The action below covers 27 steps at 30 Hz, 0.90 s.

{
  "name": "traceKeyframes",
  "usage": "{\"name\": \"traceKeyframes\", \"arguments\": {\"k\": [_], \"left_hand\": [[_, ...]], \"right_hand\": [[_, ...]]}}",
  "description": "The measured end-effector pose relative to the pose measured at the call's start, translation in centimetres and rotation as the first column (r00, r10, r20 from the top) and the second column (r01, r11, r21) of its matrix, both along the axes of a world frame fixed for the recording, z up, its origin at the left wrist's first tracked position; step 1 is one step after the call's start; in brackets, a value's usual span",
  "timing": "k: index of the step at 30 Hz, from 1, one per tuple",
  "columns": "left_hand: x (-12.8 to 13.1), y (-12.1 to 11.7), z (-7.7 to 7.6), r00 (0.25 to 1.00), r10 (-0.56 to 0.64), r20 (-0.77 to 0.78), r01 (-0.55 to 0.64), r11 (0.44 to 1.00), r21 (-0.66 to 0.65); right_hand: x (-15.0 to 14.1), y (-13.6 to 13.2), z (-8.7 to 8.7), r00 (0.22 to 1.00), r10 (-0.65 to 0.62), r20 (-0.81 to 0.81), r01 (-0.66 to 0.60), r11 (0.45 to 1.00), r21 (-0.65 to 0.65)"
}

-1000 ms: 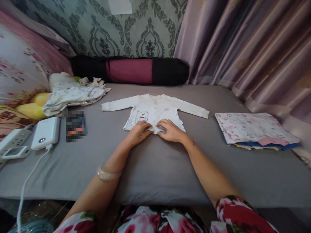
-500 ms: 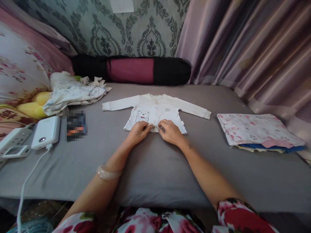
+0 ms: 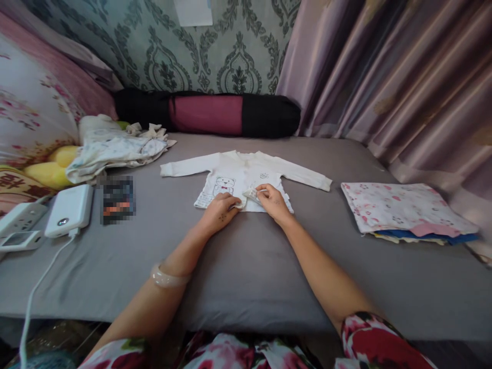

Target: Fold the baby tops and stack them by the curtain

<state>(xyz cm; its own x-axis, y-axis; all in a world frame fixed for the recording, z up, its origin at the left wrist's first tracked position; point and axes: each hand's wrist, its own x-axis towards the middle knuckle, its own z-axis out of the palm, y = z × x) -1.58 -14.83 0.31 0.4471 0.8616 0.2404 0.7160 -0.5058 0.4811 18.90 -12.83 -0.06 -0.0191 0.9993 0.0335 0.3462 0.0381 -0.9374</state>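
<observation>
A small white long-sleeved baby shirt [image 3: 246, 166] lies spread flat on the grey bed sheet [image 3: 246, 277], sleeves out to both sides and neckline away from me. It has a bear print on its left half and a small print on its right. My left hand [image 3: 222, 210] is closed at the bottom hem near the middle, pinching the front edge. My right hand [image 3: 273, 201] pinches the other front flap, its lower corner lifted and folded back so that the inner side shows.
Folded floral cloths [image 3: 407, 207] lie stacked at right. At left are a white power bank [image 3: 69, 210] with a cable, a power strip [image 3: 19, 220], a blurred dark packet [image 3: 117, 200] and crumpled clothes [image 3: 119, 151]. A black and maroon bolster [image 3: 207, 114] lies along the wall.
My right hand has risen slightly and moved a little right, lifting the corner of the shirt's front flap. My left hand stays at the hem.
</observation>
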Motion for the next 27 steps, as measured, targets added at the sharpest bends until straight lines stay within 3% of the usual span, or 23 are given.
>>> {"name": "traceKeyframes", "arguments": {"k": [6,11,14,17,20,23,27], "left_hand": [[1.1,-0.6,0.5,0.999,-0.025,-0.023,0.028,0.991,0.134],[1.3,-1.0,0.8,0.990,-0.063,-0.124,0.077,0.991,0.109],[1.2,-1.1,0.9,0.985,-0.059,-0.165,0.076,0.992,0.097],[1.0,-1.2,1.2,0.984,-0.074,-0.160,0.089,0.992,0.087],[0.9,-1.2,1.3,0.987,-0.092,-0.134,0.102,0.992,0.069],[0.9,-1.1,1.3,0.994,-0.077,-0.081,0.081,0.996,0.041],[0.8,-1.0,1.0,0.998,-0.045,-0.032,0.045,0.999,0.012]], "right_hand": [[-0.3,-0.7,1.0,0.999,0.042,0.024,-0.043,0.999,0.022],[-0.8,-0.8,1.1,0.990,0.139,-0.028,-0.141,0.989,-0.047],[-0.6,-1.0,1.1,0.975,0.220,0.032,-0.219,0.975,-0.025],[0.1,-1.4,1.6,0.911,0.373,0.175,-0.379,0.925,0.002],[0.5,-1.9,2.2,0.787,0.492,0.373,-0.532,0.847,0.006],[0.4,-2.1,2.4,0.748,0.454,0.485,-0.536,0.844,0.036],[0.0,-1.7,2.0,0.816,0.332,0.474,-0.420,0.903,0.091]]}}
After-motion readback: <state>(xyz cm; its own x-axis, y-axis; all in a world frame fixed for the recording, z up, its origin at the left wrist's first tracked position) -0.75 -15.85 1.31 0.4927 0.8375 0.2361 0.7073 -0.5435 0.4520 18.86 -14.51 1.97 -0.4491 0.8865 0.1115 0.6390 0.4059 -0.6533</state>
